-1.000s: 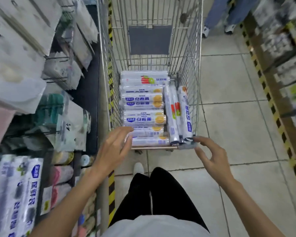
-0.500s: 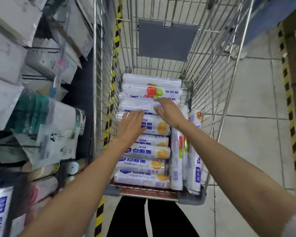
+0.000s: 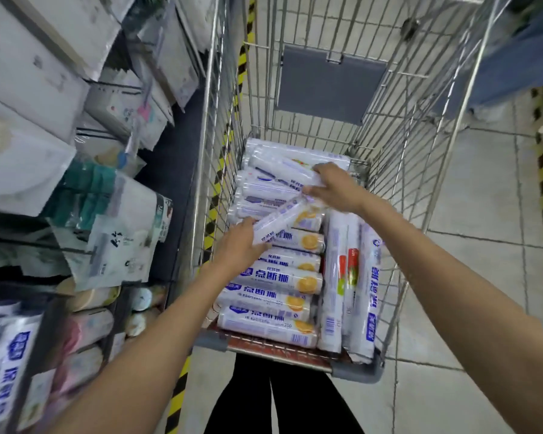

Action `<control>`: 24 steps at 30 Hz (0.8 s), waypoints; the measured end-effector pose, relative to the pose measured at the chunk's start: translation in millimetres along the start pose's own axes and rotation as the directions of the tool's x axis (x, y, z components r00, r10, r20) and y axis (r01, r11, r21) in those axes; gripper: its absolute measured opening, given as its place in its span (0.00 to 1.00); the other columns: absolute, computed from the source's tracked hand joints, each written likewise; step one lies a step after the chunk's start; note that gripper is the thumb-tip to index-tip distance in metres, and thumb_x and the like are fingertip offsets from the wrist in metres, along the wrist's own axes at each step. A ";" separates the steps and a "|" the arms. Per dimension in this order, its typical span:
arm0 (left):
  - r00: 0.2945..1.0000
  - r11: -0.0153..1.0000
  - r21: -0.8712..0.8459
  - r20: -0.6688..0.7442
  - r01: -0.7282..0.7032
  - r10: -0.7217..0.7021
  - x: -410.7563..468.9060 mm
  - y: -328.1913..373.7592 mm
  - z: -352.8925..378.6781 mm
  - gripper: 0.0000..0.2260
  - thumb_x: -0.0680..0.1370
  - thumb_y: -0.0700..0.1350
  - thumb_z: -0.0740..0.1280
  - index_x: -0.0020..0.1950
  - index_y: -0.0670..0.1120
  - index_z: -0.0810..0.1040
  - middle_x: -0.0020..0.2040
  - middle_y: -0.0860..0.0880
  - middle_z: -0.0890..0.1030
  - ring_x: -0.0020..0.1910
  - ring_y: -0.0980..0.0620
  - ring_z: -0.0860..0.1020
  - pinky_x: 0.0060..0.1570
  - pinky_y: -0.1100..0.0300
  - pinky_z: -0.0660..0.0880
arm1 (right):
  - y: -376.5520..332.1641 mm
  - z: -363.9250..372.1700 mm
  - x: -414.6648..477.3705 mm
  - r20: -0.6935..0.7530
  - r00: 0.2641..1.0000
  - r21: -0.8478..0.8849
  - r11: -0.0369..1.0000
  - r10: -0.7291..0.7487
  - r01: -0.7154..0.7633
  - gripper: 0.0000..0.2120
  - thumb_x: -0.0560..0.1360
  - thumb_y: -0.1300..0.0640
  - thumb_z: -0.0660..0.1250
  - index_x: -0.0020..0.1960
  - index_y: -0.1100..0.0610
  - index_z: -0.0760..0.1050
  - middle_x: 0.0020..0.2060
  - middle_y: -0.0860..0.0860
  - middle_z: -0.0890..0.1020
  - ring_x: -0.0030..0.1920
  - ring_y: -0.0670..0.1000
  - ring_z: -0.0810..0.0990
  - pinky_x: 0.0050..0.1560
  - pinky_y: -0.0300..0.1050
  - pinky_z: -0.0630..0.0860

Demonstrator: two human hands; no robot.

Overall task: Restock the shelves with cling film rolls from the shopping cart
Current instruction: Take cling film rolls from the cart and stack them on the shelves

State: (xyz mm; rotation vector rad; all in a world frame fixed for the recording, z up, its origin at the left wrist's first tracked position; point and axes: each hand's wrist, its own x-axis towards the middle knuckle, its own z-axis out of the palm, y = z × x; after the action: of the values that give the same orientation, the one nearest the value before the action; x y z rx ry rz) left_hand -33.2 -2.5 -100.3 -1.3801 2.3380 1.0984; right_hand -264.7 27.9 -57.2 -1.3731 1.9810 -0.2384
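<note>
Cling film rolls [image 3: 276,280] fill the bottom of the wire cart [image 3: 356,372] at the centre of the frame. Most lie crosswise in a stack, with blue lettering and orange slices on their wrappers, and a few long rolls [image 3: 336,277] lie lengthwise along the right wall. We reach in with both bare arms from the bottom edge. Our left hand [image 3: 239,247], just left of centre, has its fingers curled round the lower end of a tilted roll [image 3: 287,216], which rises off the stack toward the upper right. Our right hand [image 3: 334,189], a little above centre, closes its fingers over the right end of another roll [image 3: 279,169] lying slantwise on top at the far end of the stack. Its thumb sits close to the raised end of the tilted roll, though blur keeps us from telling whether they touch. A grey flap [image 3: 329,86] hangs on the cart's far wall. Shelves [image 3: 29,89] crowded with white packets run down the left side of the frame. Yellow and black tape [image 3: 176,399] marks the pale tiled floor [image 3: 483,245], and the blue trouser legs [image 3: 514,64] of another person show at upper right
</note>
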 end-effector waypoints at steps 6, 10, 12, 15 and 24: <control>0.986 0.516 -0.851 0.009 0.096 -0.168 -101.7 13.9 -51.2 0.19 0.73 0.48 0.71 0.60 0.45 0.70 0.57 0.44 0.80 0.53 0.47 0.80 0.55 0.49 0.77 | -60.8 -41.7 -87.5 0.116 0.968 0.708 0.702 -0.222 0.076 0.34 0.67 0.40 0.72 0.62 0.63 0.70 0.56 0.63 0.77 0.53 0.56 0.77 0.55 0.55 0.74; 0.962 0.118 -0.991 -0.097 -0.069 -0.257 -182.9 19.9 -78.3 0.12 0.75 0.43 0.66 0.59 0.45 0.73 0.45 0.46 0.84 0.41 0.50 0.82 0.44 0.54 0.80 | -120.5 -27.3 -130.4 0.276 0.871 0.853 0.522 -0.407 -0.026 0.33 0.61 0.38 0.76 0.58 0.58 0.78 0.53 0.60 0.80 0.52 0.57 0.77 0.55 0.51 0.74; 0.921 0.054 -0.982 -0.187 -0.179 -0.342 -224.5 19.0 -84.0 0.09 0.77 0.41 0.64 0.56 0.48 0.75 0.40 0.50 0.84 0.36 0.54 0.81 0.38 0.60 0.80 | -152.8 -13.6 -147.4 0.317 0.831 0.867 0.494 -0.457 -0.059 0.30 0.58 0.38 0.78 0.53 0.55 0.81 0.49 0.56 0.82 0.49 0.55 0.79 0.52 0.50 0.75; 0.810 0.073 -0.947 -0.305 -0.312 -0.501 -290.8 16.9 -85.4 0.12 0.75 0.44 0.65 0.57 0.47 0.74 0.38 0.51 0.83 0.34 0.54 0.81 0.37 0.60 0.79 | -204.9 8.1 -179.1 0.357 0.756 0.868 0.495 -0.549 -0.051 0.29 0.56 0.38 0.79 0.51 0.53 0.81 0.45 0.51 0.84 0.43 0.50 0.81 0.45 0.44 0.78; 0.325 0.177 -0.800 -0.420 -0.573 -0.847 -507.7 8.2 -44.7 0.12 0.72 0.51 0.66 0.53 0.48 0.76 0.35 0.51 0.83 0.32 0.55 0.81 0.32 0.62 0.78 | -338.0 92.0 -327.7 0.549 0.469 0.796 0.603 -0.692 -0.041 0.25 0.63 0.56 0.75 0.56 0.61 0.72 0.33 0.55 0.80 0.28 0.51 0.78 0.26 0.41 0.75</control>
State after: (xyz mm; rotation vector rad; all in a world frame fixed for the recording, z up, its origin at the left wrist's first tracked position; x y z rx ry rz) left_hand 241.4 306.3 198.0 -3.6797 1.0323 2.4263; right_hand 108.5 194.8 193.7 -1.0100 0.5749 -0.4175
